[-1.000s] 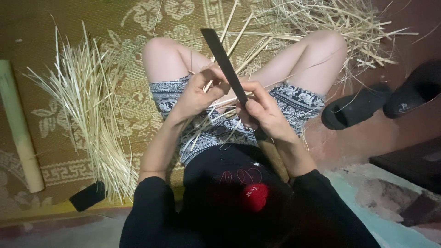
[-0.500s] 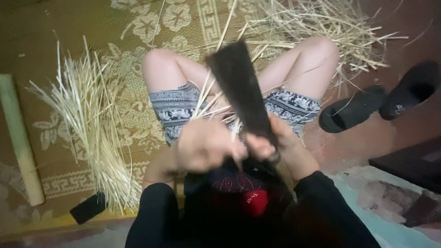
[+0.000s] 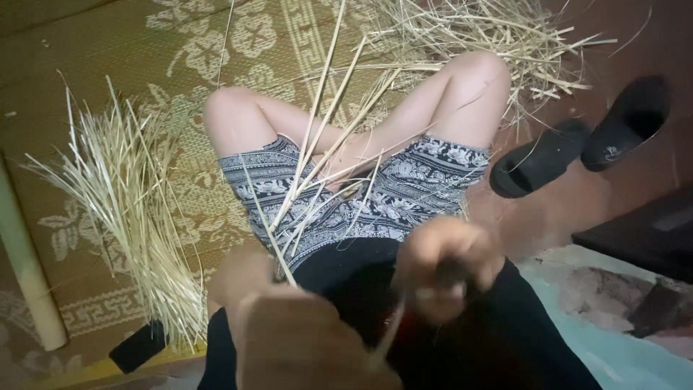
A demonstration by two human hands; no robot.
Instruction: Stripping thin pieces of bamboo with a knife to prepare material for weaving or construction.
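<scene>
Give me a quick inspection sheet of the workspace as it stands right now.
Surface: patterned woven mat on the floor, the person seated on it.
Job's things: thin pale strips across the lap; one strip between the hands.
Clutter: fanned bundle of strips, loose heap beyond the knees, pale pole, small black object.
Grippers: left hand blurred, close to the camera, grip unclear; right hand closed on a dark handle, blurred.
Cables: nothing seen.
Surroundings: two black slippers on the reddish floor.
</scene>
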